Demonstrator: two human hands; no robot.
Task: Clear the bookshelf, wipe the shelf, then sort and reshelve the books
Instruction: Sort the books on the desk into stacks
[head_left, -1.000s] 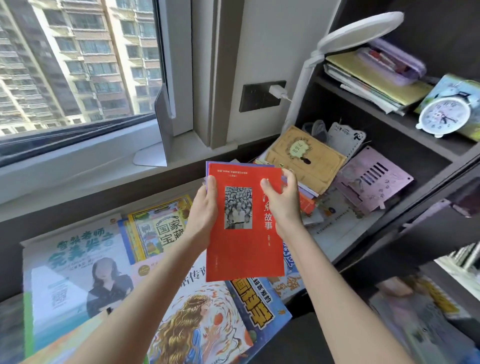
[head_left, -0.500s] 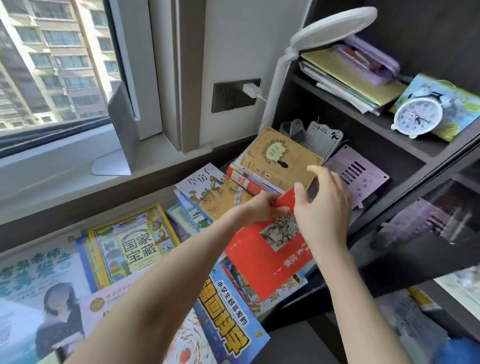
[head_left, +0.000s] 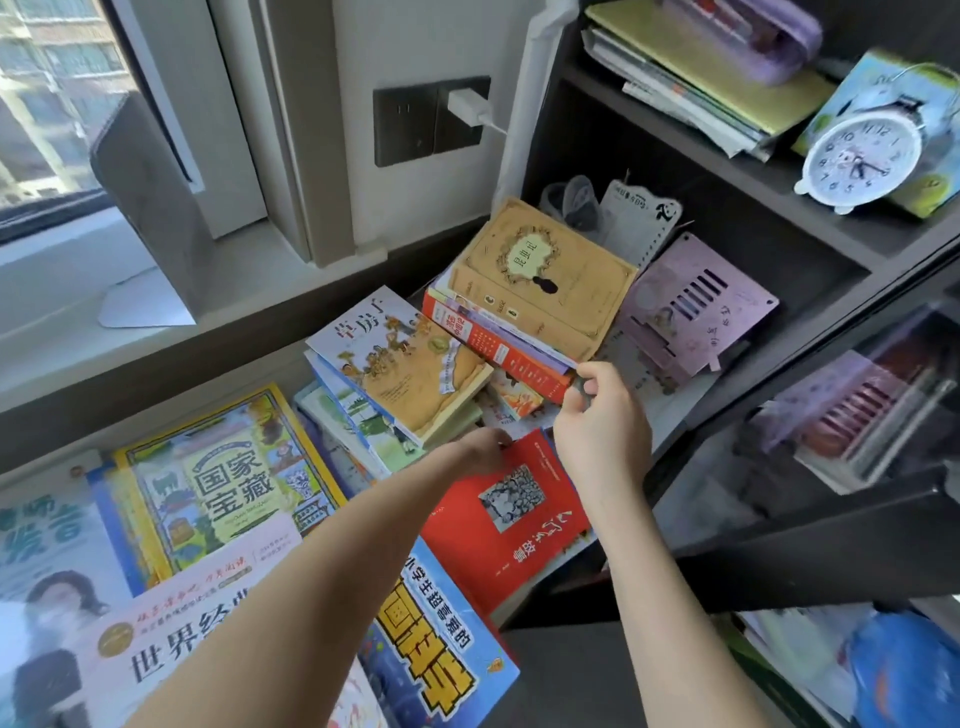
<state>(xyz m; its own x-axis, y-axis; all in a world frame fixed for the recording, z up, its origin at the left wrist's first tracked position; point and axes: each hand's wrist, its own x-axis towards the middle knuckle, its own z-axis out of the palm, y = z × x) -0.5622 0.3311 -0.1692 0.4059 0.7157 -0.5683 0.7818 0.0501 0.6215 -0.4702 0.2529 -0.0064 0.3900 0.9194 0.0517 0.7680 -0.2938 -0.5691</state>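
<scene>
Red book (head_left: 511, 512) lying flat at the tabletop's (head_left: 47, 465) right edge, beside the bookshelf (head_left: 691, 150), left hand (head_left: 485, 447) gripping its far corner, right hand (head_left: 597, 421) curled against the slanted book stack's (head_left: 498, 338) corner (grip unclear).

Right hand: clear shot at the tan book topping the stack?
Probably yes. The right hand hovers at the near corner of the stack; the tan book lies on top, uncovered, nothing between them.
</scene>
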